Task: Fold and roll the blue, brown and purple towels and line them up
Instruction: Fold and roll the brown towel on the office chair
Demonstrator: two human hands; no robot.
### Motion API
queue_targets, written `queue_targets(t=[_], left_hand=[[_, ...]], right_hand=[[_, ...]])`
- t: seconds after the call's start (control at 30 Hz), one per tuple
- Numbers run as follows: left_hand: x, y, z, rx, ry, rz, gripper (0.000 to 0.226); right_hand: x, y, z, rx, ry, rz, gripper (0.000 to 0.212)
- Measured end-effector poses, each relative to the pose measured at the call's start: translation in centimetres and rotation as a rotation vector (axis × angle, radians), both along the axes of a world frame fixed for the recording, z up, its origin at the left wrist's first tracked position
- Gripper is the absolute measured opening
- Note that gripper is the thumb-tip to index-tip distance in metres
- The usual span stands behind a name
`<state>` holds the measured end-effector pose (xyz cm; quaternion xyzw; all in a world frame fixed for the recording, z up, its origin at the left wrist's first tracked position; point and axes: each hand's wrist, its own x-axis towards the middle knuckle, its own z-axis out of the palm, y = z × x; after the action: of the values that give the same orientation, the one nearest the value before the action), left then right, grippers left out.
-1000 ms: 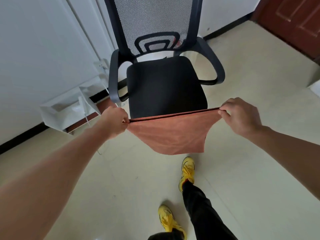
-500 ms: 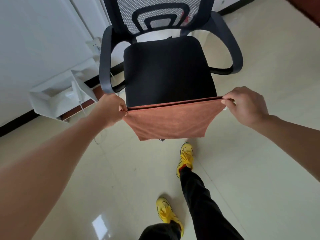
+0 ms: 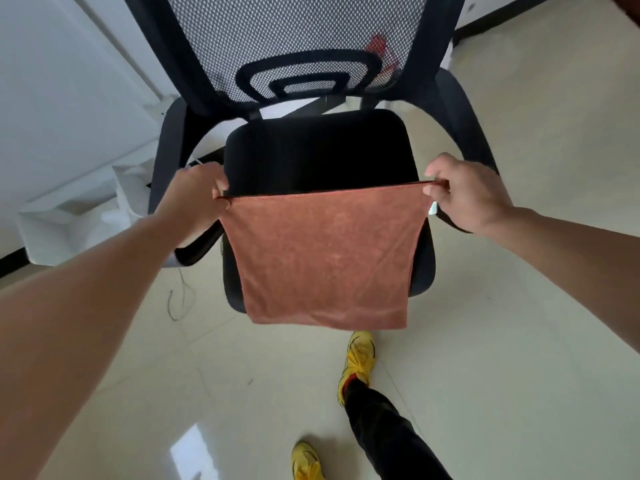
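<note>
- While it hangs stretched between the two hands, the brown towel [image 3: 325, 258] reads as light, limp cloth. Its top edge is pulled into a straight line and the rest drops flat, with faint creases, in front of the chair seat [image 3: 318, 154]. Whether it touches the seat I cannot tell.
- At the top left corner the left hand [image 3: 194, 199] pinches the hem, its fingers [image 3: 220, 184] curled tight on the cloth. At the top right corner the right hand [image 3: 467, 195] pinches in the same way, fingers [image 3: 435, 192] closed on the edge.
- Handling, as I judge it: soft, grippy rather than slippery, and with nothing to break. It will sag wherever it is unsupported, so corners and hems are the places to take hold. Folding and rolling would go best on a flat surface.
- Surface: a short matte nap, rust-brown, roughly square. A darker line runs along the top edge and may be a second layer, though that is unclear.
- Surroundings: the seat is black padded fabric with rounded corners, the mesh backrest [image 3: 294, 36] is grey netting in a black frame, and the floor [image 3: 519, 341] is pale glossy tile.
- No blue or purple towel is in view.
</note>
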<state>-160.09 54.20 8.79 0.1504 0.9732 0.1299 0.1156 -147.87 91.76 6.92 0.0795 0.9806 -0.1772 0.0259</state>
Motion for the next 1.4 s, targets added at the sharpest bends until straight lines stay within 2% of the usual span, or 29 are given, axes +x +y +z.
queue_targets(t=[0.07,0.2,0.37,0.47,0.6,0.8,0.97,1.1,1.17,1.23,1.27,1.33,1.4], left_hand=[[-1.5,0.4,-1.6,-0.013,-0.023,0.041,0.018],[-4.4,1.7,-5.1,-0.118,-0.092,0.141,0.021],[-6.7,3.6,-9.8,-0.011,-0.083,0.388,0.022],[-8.9,4.5,-12.2,0.048,-0.085,0.473,0.027],[-11.7,5.1,-14.4,0.113,-0.106,0.499,0.029],[-15.9,5.6,-16.8,0.151,-0.118,0.561,0.03],[-16.8,5.5,-18.8,0.105,-0.081,0.565,0.03],[-16.1,5.0,-18.6,0.175,-0.048,0.654,0.034],[-13.7,4.8,-17.6,0.15,0.042,0.605,0.034],[-9.3,5.0,-17.0,0.115,0.154,0.386,0.027],[-6.5,5.2,-16.5,0.112,0.157,0.241,0.02],[-1.1,5.3,-16.5,0.099,0.046,0.04,0.012],[3.8,4.4,-16.7,0.049,-0.093,0.04,0.012]], right_hand=[[-2.1,0.5,-1.5,-0.033,-0.054,-0.003,0.025],[-6.3,1.3,-5.5,-0.094,-0.123,-0.103,0.016],[-10.6,1.7,-10.1,-0.288,-0.161,-0.363,0.014],[-13.0,1.8,-12.2,-0.325,-0.171,-0.431,0.015],[-15.9,1.9,-14.3,-0.308,-0.175,-0.47,0.012],[-20.2,2.3,-16.2,-0.239,-0.064,-0.505,0.01],[-21.1,2.3,-18.4,-0.084,-0.087,-0.508,0.025],[-19.8,1.5,-17.2,0.026,-0.1,-0.433,0.035],[-17.0,0.6,-15.6,0.134,-0.029,-0.333,0.037],[-12.9,-1.5,-14.7,0.223,0.106,-0.132,0.033],[-10.6,-3.1,-14.1,0.196,0.125,-0.028,0.032],[-6.1,-6.0,-14.3,0.056,0.034,0.127,0.032],[-1.7,-7.7,-14.7,-0.064,-0.097,0.114,0.034]])
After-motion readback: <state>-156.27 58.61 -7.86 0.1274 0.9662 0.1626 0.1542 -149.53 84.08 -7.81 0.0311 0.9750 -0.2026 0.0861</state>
